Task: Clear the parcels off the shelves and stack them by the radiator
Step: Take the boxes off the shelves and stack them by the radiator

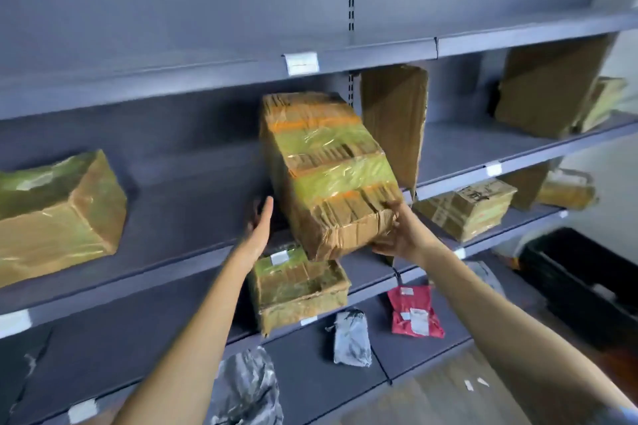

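Observation:
A long cardboard parcel (328, 172) wrapped in yellow-green and orange tape is tilted, its near end sticking out past the edge of the grey middle shelf (179, 210). My right hand (397, 235) grips that near end, thumb below and fingers on its right side. My left hand (259, 224) has straight fingers beside the parcel's left face; contact is unclear. A smaller taped box (297, 290) sits on the shelf below, right under the tilted parcel.
More parcels fill the shelves: a taped box (58, 214) at left, an upright box (393, 124) behind, boxes (549, 86) at upper right, a labelled box (466, 207), a red bag (414, 310) and grey bags (352, 338) lower down. Black crates (583, 276) stand at right.

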A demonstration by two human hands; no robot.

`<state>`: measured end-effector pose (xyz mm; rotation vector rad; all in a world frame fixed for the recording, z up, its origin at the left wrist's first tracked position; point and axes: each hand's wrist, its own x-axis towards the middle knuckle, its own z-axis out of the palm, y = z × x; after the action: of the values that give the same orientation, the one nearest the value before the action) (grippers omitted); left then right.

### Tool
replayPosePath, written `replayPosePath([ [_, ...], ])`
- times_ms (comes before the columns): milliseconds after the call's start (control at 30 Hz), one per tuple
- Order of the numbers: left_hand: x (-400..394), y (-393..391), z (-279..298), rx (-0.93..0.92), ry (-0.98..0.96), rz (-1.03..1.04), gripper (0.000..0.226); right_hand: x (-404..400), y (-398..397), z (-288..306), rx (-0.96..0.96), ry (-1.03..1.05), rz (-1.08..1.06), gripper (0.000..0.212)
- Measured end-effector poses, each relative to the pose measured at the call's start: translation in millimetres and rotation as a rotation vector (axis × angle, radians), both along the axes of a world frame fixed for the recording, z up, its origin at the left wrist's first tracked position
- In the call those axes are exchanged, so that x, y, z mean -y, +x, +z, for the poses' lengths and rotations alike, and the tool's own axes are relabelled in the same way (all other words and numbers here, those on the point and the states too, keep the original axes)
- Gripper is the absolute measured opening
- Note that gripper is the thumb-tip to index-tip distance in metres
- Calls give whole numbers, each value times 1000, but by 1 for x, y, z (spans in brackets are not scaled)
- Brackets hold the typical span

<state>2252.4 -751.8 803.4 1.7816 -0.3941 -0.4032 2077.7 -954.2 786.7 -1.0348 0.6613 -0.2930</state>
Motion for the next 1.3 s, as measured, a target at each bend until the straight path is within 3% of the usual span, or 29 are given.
replayPosePath([
  [67,11,-10,-18,38,-91,25,56,1,-33,-24,-6,4,-112,43],
  [233,29,-53,-44,-127,-300,284,62,4,-123,-51,-70,25,-273,44],
  [300,37,-70,-53,-150,-350,231,67,5,-158,-53,-84,46,-303,42],
  [367,46,-92,-63,-85,-257,93,75,8,-197,-60,-92,49,-325,46],
  [433,62,-118,-66,15,-255,117,67,9,-242,-73,-136,66,-366,47],
  [500,85,-148,-64,-6,-284,126,55,11,-292,-86,-159,90,-406,40],
  [633,151,-224,-85,-137,-53,-235,61,18,-408,-106,-141,136,-556,42],
  [800,239,-381,-113,-180,169,-670,58,4,-573,-117,-284,222,-938,44],
  [1033,300,-624,-145,-410,424,-1056,52,-24,-784,-119,-311,244,-1431,54],
  [1167,332,-694,-163,-468,514,-1257,36,-21,-851,-124,-571,374,-1388,48],
  [1300,391,-742,-178,-382,642,-1416,32,18,-891,-147,-744,448,-1397,43],
])
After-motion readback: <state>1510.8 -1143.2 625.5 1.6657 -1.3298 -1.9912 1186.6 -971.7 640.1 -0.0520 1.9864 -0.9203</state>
